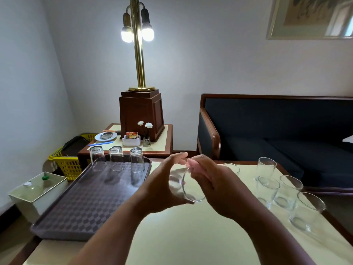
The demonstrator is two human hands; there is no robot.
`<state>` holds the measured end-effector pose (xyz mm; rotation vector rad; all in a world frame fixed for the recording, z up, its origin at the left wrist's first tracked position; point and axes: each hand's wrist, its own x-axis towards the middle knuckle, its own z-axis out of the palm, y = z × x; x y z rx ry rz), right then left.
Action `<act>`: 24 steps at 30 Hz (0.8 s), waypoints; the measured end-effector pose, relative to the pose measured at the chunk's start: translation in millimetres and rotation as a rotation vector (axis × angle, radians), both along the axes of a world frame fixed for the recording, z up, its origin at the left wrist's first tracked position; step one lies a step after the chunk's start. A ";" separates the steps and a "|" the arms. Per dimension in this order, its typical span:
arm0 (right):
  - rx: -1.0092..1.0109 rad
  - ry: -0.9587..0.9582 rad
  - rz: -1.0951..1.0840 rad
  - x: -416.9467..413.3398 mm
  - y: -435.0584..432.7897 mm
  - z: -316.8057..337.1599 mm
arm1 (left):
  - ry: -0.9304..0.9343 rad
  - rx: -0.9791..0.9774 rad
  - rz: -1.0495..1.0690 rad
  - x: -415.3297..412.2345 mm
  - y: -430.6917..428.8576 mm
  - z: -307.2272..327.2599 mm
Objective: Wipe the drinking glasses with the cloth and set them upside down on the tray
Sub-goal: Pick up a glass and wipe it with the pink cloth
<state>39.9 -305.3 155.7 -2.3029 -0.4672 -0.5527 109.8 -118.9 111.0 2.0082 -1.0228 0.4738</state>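
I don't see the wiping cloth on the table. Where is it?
In the head view, the pink cloth is bunched in the right hand, pressed at the rim of the glass held by the left hand, mid-table.

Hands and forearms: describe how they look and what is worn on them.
Both the left hand and right hand are bare: no gloves, rings, watch or bracelet visible. Forearms are uncovered to the frame's bottom edge, with no sleeve in view.

Two bare forearms, sleeveless, no jewellery

tray left, upright glasses right
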 end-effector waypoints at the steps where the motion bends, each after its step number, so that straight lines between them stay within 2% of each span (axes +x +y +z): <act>1: 0.048 -0.008 0.016 1.0 1.8 -4.1 | 0.028 0.016 -0.006 -1.2 0.4 -1.1; 3: 0.383 0.083 -0.004 2.7 10.6 -9.0 | -0.006 -0.042 0.151 -6.5 -9.1 -2.1; 5: 0.765 0.334 -0.081 3.7 20.0 -10.8 | -0.148 -0.125 0.429 -12.2 -26.2 -3.1; 6: 0.852 0.414 -0.107 4.8 21.3 -10.2 | -0.224 -0.147 0.530 -13.2 -33.2 -3.0; 8: 0.727 0.368 -0.111 2.1 17.6 -4.1 | -0.287 -0.152 0.529 -13.4 -34.3 3.1; 12: -0.085 -0.071 -0.073 -7.5 -4.1 10.9 | -0.079 0.045 0.090 -4.0 -5.8 6.5; 13: -0.138 -0.114 -0.071 -9.1 -2.3 8.9 | -0.041 0.078 0.046 -2.8 -4.5 2.9; 14: -0.104 -0.136 -0.081 -10.9 2.9 4.1 | -0.024 0.076 0.079 -4.3 -7.4 -0.4; 15: 0.060 -0.100 -0.104 -11.1 10.2 -0.5 | -0.028 0.038 0.169 -6.5 -12.6 -2.7; 18: 0.793 0.263 -0.141 -3.7 26.4 -6.7 | -0.187 -0.156 0.526 -14.0 -32.8 -3.3; 19: 0.874 0.327 -0.129 -1.0 25.6 -5.7 | -0.226 -0.184 0.575 -14.9 -36.6 -1.8; 20: 0.825 0.337 -0.109 0.4 21.8 -4.7 | -0.231 -0.178 0.564 -14.8 -36.7 0.4; 21: 0.692 0.287 -0.089 0.1 16.4 -1.9 | -0.210 -0.152 0.500 -13.4 -32.7 2.5; 24: 0.128 0.045 -0.049 -1.5 -3.4 5.4 | -0.020 0.023 0.143 -3.4 -11.5 4.2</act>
